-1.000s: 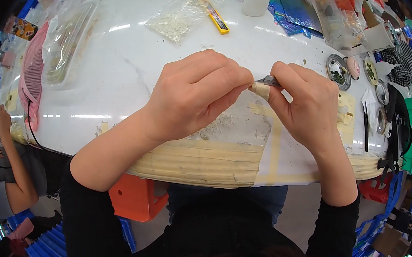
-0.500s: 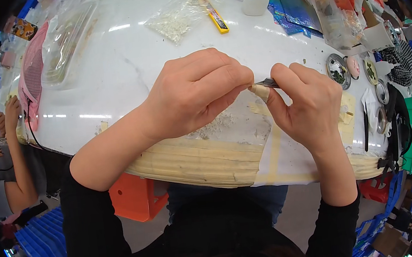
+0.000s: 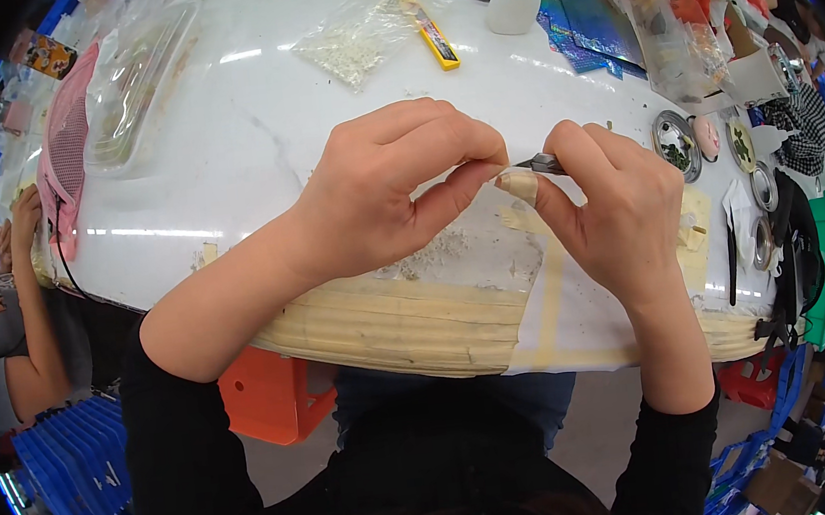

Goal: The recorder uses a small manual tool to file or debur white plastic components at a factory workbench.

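Observation:
Over the near part of the white table, my left hand (image 3: pixel 400 183) is closed in a pinch, thumb tip against fingertips. Whatever it pinches is too small to make out. Close by on the right, my right hand (image 3: pixel 623 200) grips a small grey metal blade (image 3: pixel 545 163) between thumb and forefinger, its point toward the left fingertips. Tan tape (image 3: pixel 520 185) wraps the right thumb's tip. Below the hands, pale crumbs (image 3: pixel 437 253) are scattered on the tabletop.
A clear bag of small white pieces (image 3: pixel 351 58) and a yellow case (image 3: pixel 436 40) lie ahead. A white squeeze bottle (image 3: pixel 515 3) stands far right of them. Round tins (image 3: pixel 677 144) are at right. Layered tan tape (image 3: pixel 390 325) covers the near edge. A person's arm (image 3: pixel 27 298) shows at left.
A gap has opened between my left thumb and forefinger behind the pinch. The right hand and blade have shifted only slightly.

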Demonstrator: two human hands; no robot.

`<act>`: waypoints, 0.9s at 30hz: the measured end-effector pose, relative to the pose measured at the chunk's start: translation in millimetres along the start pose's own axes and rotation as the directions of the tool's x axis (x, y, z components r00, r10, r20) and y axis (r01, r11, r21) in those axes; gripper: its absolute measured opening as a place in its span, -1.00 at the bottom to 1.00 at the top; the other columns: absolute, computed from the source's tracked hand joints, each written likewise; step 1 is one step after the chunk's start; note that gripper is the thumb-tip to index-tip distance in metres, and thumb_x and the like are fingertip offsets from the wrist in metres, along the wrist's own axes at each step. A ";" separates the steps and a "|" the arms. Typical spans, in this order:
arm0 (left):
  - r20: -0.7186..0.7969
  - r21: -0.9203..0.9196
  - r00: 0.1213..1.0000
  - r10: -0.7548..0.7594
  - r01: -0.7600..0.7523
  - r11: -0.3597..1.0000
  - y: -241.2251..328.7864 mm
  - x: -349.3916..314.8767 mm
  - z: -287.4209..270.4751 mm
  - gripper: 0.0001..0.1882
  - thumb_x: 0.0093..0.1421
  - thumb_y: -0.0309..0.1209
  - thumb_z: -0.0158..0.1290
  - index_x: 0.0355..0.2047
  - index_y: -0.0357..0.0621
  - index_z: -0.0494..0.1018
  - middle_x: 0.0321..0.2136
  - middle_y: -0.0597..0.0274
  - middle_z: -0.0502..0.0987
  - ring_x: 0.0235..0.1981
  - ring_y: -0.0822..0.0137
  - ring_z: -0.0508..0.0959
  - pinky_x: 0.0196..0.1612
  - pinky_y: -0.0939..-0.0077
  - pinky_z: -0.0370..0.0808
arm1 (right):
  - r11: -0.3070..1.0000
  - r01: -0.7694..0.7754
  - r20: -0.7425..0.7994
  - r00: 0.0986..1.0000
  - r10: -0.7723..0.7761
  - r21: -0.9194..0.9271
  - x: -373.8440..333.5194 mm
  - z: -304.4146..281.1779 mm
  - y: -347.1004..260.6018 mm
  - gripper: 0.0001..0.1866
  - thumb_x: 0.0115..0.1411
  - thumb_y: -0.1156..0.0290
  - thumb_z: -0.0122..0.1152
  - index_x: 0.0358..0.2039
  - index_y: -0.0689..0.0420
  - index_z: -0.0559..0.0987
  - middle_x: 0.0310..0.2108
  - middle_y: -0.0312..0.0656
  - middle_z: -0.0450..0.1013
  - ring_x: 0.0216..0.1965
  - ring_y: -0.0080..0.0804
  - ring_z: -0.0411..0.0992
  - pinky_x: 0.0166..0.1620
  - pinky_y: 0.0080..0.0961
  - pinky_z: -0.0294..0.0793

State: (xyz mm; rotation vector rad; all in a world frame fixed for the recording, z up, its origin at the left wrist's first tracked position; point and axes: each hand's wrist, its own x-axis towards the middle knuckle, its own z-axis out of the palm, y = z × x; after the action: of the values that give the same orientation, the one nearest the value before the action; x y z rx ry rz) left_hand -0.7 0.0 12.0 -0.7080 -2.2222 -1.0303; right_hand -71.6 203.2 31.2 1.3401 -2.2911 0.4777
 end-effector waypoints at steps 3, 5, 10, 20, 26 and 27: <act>0.006 -0.008 1.000 0.002 -0.002 1.000 -0.2 0.4 -0.1 -0.79 -0.03 -0.72 0.19 -0.36 -0.24 0.52 -0.45 0.22 0.58 -0.46 0.32 0.55 -0.42 0.54 0.48 | 1.000 -0.010 0.008 1.000 0.010 -0.007 0.0 -0.3 0.1 -0.72 -0.08 0.21 0.41 -0.49 0.01 0.46 -0.68 -0.33 0.30 -0.65 -0.36 0.38 -0.60 -0.43 0.31; 0.007 -0.009 1.000 0.005 -0.005 1.000 -0.2 0.3 0.3 -0.79 -0.03 -0.72 0.19 -0.36 -0.24 0.52 -0.45 0.22 0.58 -0.46 0.32 0.55 -0.43 0.54 0.48 | 1.000 -0.006 0.011 1.000 0.006 -0.010 -0.6 0.2 0.2 -0.72 -0.08 0.22 0.41 -0.50 0.01 0.45 -0.69 -0.33 0.29 -0.65 -0.36 0.38 -0.61 -0.43 0.30; 0.002 -0.002 1.000 0.012 -0.012 1.000 -0.8 -0.2 0.8 -0.79 -0.04 -0.72 0.19 -0.36 -0.24 0.52 -0.46 0.22 0.57 -0.47 0.33 0.55 -0.44 0.54 0.47 | 1.000 -0.006 0.013 1.000 0.006 -0.009 -1.0 1.4 0.4 -0.70 -0.07 0.20 0.40 -0.51 0.01 0.43 -0.69 -0.34 0.28 -0.67 -0.37 0.37 -0.62 -0.43 0.28; 0.008 0.013 1.000 0.016 -0.016 1.000 -0.5 -0.3 0.0 -0.78 -0.05 -0.71 0.20 -0.36 -0.23 0.53 -0.46 0.23 0.57 -0.47 0.33 0.55 -0.46 0.54 0.47 | 1.000 -0.014 0.008 1.000 0.014 0.007 -0.7 1.5 -0.4 -0.71 -0.05 0.19 0.39 -0.52 0.00 0.43 -0.71 -0.34 0.25 -0.68 -0.36 0.35 -0.63 -0.42 0.26; 0.009 0.015 1.000 0.030 -0.030 0.999 -1.1 0.1 0.2 -0.78 -0.05 -0.71 0.20 -0.36 -0.23 0.53 -0.46 0.24 0.57 -0.48 0.32 0.55 -0.47 0.54 0.46 | 1.000 -0.009 0.005 1.000 0.009 0.026 -0.9 1.0 -0.1 -0.73 -0.08 0.25 0.40 -0.54 0.00 0.44 -0.71 -0.34 0.25 -0.69 -0.35 0.34 -0.63 -0.41 0.25; 0.009 0.017 0.999 0.033 -0.033 0.999 -1.4 -0.1 0.0 -0.78 -0.05 -0.71 0.20 -0.36 -0.23 0.53 -0.46 0.24 0.57 -0.48 0.32 0.55 -0.47 0.54 0.46 | 1.000 -0.009 0.004 1.000 0.009 0.028 -0.8 1.1 -0.2 -0.74 -0.08 0.25 0.40 -0.54 0.00 0.44 -0.71 -0.34 0.25 -0.69 -0.35 0.34 -0.64 -0.41 0.25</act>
State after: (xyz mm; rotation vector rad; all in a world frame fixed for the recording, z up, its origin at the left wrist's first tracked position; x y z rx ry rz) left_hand -1.6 -0.8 11.3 -0.7404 -2.2165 -0.9927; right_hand -71.2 203.2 29.9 1.3458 -2.3023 0.5123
